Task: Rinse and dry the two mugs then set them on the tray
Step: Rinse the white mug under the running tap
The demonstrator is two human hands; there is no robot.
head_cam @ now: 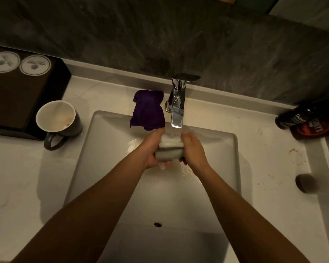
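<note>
Both hands hold one mug under the chrome tap, over the white sink. My left hand grips its left side and my right hand its right side. Water blurs the mug's white top. The second mug, dark outside and white inside with a brown stain, stands upright on the counter left of the sink. Behind it lies the dark tray, bearing two round white coasters. A purple cloth drapes over the sink's back rim, left of the tap.
Two dark bottles lie on the counter at the right. A small dark round object sits near the right edge. Brown stains mark the counter at the right. A dark stone wall rises behind the sink. The overflow hole is in the sink's near wall.
</note>
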